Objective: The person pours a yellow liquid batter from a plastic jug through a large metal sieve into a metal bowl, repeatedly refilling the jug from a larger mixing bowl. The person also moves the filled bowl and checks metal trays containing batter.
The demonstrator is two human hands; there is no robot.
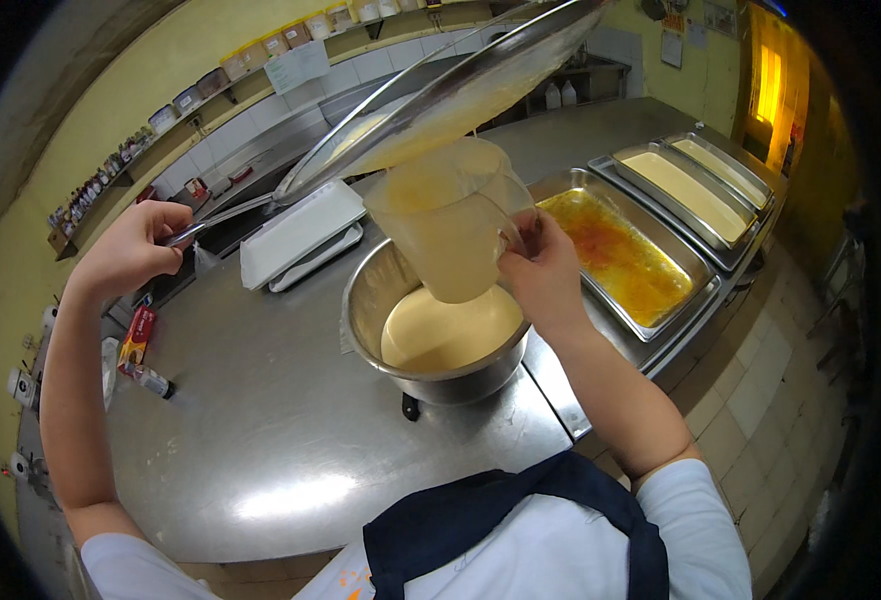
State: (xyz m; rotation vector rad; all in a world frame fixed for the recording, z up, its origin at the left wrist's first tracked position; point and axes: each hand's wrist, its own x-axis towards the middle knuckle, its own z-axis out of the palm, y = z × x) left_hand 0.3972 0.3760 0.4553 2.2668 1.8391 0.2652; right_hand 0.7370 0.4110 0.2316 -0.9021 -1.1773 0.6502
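My left hand is closed around the handle of a large fine-mesh metal strainer, raised and steeply tilted. Yellowish residue coats the strainer's mesh, which hangs just above a translucent plastic jug. With my right hand I grip the jug's handle. The jug is smeared with pale liquid and sits over the steel mixing bowl. Pale yellow batter-like liquid fills the lower part of the bowl. How much the jug holds is hard to tell.
To the right lie a steel pan with amber, caramel-like coating and pans of pale liquid. Paper-lined trays are behind the bowl. A red box and small bottle stand left on the steel table; a black handle protrudes beneath the bowl.
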